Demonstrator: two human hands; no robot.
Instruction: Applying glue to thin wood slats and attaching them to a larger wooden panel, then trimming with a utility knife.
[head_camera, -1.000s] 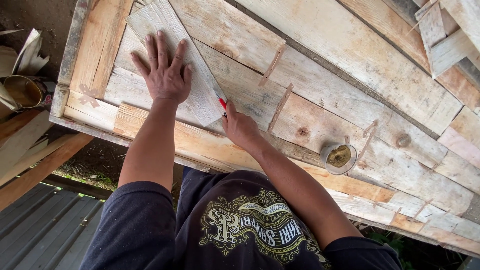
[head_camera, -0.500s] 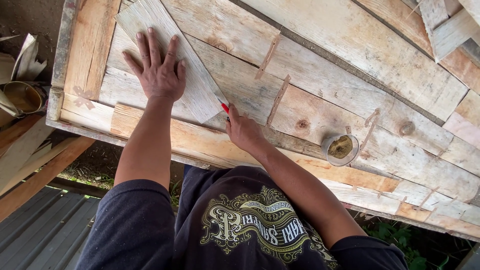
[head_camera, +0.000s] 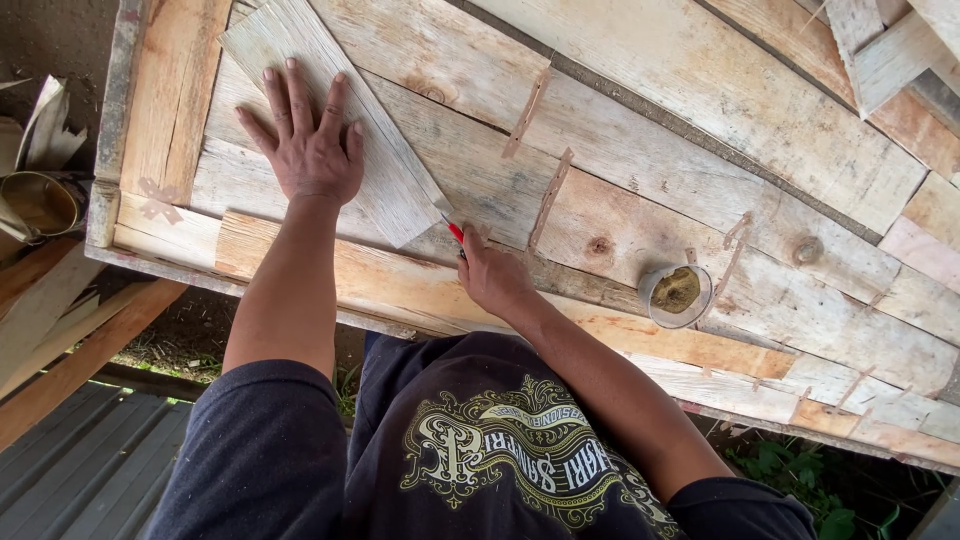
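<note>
My left hand (head_camera: 308, 142) lies flat with fingers spread on a pale, loose wooden board (head_camera: 395, 195) that rests slantwise on a table top of weathered planks (head_camera: 640, 130). My right hand (head_camera: 492, 275) is closed around a red pencil (head_camera: 455, 231), whose tip touches the planks at the board's lower right corner. The pencil's lower part is hidden inside my fist.
A small round tin (head_camera: 677, 294) with brownish contents stands on the planks to the right of my right hand. Thin wood strips (head_camera: 547, 200) lie on the top. Loose boards (head_camera: 880, 50) are piled at the top right. A metal can (head_camera: 40, 205) and scrap planks sit low left.
My right hand and the pencil have slid slightly down and to the right along the board's corner. My left hand stays pressed on the board.
</note>
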